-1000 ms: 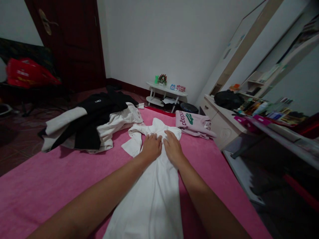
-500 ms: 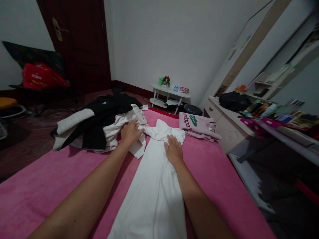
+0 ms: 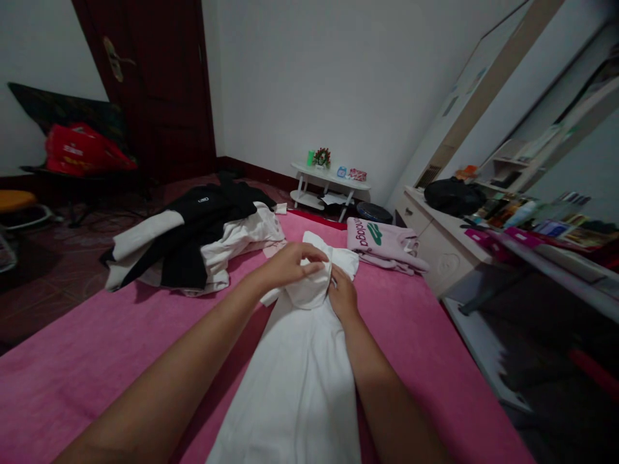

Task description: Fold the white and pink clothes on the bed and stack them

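A long white garment lies folded into a lengthwise strip on the pink bed cover, its near end running out of view. My left hand is at the garment's far end, fingers curled over a flap of its cloth that is folded across the strip. Beside it, my right hand is bent around the flap's right edge, the fingertips partly hidden by cloth. To the left lies a loose heap with a black-and-white jacket and a pale garment.
A folded pink sweatshirt lies at the bed's far right. Beyond stands a small white table with a plant. A drawer cabinet and a cluttered desk line the right. A red bag sits on a chair at left.
My left hand has moved right from beside the heap, bringing a part of the white garment across the strip. My right hand's fingers, spread flat before, are now curled at the cloth's edge.
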`<act>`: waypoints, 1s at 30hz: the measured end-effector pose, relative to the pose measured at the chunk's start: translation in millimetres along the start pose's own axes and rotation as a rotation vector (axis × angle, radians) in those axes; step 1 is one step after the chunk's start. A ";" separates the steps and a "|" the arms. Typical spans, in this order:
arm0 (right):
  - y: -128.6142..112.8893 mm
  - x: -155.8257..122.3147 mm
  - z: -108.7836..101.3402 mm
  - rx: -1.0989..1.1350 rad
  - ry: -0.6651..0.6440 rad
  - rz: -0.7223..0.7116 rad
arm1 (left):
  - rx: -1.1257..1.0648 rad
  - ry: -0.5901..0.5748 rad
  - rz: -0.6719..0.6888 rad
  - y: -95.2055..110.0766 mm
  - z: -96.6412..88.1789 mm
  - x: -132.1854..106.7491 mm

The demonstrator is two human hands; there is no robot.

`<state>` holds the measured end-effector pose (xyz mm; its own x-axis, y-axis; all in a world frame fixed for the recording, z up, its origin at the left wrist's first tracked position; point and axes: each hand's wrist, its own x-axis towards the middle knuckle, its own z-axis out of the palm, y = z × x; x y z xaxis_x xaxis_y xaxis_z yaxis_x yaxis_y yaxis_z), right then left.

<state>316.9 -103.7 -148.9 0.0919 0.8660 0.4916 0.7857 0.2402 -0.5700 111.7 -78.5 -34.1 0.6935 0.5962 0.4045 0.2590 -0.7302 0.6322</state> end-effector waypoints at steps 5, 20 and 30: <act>3.8 1.8 3.1 0.022 0.023 0.030 | 0.327 -0.120 -0.356 -62.9 -8.7 -14.6; 13.7 1.1 7.0 0.028 0.030 0.045 | 0.053 -0.560 -0.475 -65.5 -30.5 -27.6; 9.1 0.7 4.5 0.043 0.039 0.035 | 0.124 0.286 -0.390 -48.3 -45.1 -11.4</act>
<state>321.4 -98.9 -156.7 0.1438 0.8566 0.4956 0.7547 0.2290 -0.6149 60.9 -34.9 -39.4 0.3218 0.8876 0.3296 0.5520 -0.4587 0.6963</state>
